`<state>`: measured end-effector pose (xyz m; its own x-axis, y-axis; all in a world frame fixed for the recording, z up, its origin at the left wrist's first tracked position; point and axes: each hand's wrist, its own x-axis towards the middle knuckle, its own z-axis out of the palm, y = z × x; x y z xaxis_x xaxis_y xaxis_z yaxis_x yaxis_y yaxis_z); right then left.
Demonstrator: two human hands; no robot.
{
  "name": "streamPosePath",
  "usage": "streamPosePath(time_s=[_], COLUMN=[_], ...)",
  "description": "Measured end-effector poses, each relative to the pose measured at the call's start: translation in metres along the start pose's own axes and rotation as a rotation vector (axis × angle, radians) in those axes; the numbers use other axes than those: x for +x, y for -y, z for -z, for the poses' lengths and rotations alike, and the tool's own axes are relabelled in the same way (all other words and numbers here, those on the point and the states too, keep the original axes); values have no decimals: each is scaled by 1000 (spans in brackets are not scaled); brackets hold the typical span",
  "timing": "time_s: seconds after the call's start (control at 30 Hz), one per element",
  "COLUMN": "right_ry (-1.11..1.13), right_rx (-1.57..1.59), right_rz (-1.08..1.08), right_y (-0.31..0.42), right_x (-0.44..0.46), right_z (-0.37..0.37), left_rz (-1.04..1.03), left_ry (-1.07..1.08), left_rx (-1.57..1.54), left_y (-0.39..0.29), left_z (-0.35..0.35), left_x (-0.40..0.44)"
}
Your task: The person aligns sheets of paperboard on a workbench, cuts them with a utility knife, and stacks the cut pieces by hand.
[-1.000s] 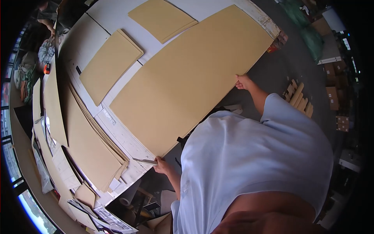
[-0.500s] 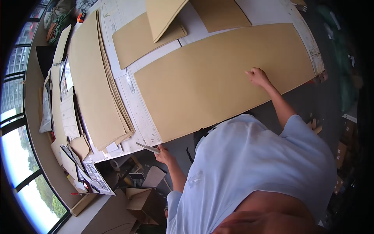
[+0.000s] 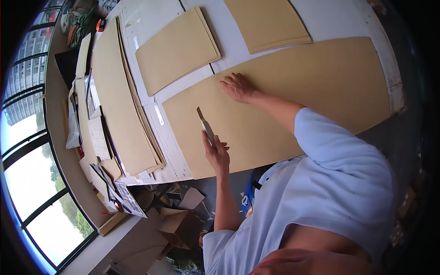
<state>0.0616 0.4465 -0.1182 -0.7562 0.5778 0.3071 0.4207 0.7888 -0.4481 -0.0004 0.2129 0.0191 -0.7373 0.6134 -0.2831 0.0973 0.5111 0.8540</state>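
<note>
Over tan board [image 3: 321,82], right hand [image 3: 237,87], left hand [image 3: 217,156] gripping knife [image 3: 207,130]

Right now we're counting two hands [image 3: 217,155] [image 3: 238,88]! We've got one knife [image 3: 208,132], one white table [image 3: 178,170], one broad brown board [image 3: 293,121], two smaller stacks [image 3: 176,52] [image 3: 268,25], one longer stack [image 3: 120,105] whose layers we can't number, one orange tape measure [image 3: 100,25], and one open carton [image 3: 180,229].

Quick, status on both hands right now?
Left hand: closed, holding a knife.
Right hand: partly curled, at the far edge of the brown sheet; grip can't be told.
</note>
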Motion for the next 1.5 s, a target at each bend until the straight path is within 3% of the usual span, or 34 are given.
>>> streamPosePath(time_s=[0.23, 0.37, 0.43, 0.67, 0.83, 0.97, 1.2, 1.27, 1.5], right_ry=[-32, 46, -32, 1, 7, -111, 20, -62, 4], right_rx=[43, 81, 67, 81, 118, 126, 152, 100, -58], right_rz=[17, -12, 22, -13, -33, -3, -65, -73, -74], right_y=[1, -1, -2, 0, -1, -2, -5, -4, -6], right_x=[-1, 2, 2, 2, 1, 5, 41, 37, 36], right_z=[6, 10, 8, 9, 5, 2, -4, -9, -19], left_rz=[-186, -323, -398, -387, -243, -254, -238, -203, -216], left_ry=[87, 94, 32, 59, 280, 287, 266, 288, 362], left_rx=[301, 479, 552, 720, 764, 810, 762, 760, 812], left_y=[-25, -20, -18, -32, -47, -44, -41, -48, -21], left_z=[-79, -91, -93, -96, -97, -98, -98, -96, -69], left_x=[111, 129, 129, 120, 131, 138, 142, 143, 81])
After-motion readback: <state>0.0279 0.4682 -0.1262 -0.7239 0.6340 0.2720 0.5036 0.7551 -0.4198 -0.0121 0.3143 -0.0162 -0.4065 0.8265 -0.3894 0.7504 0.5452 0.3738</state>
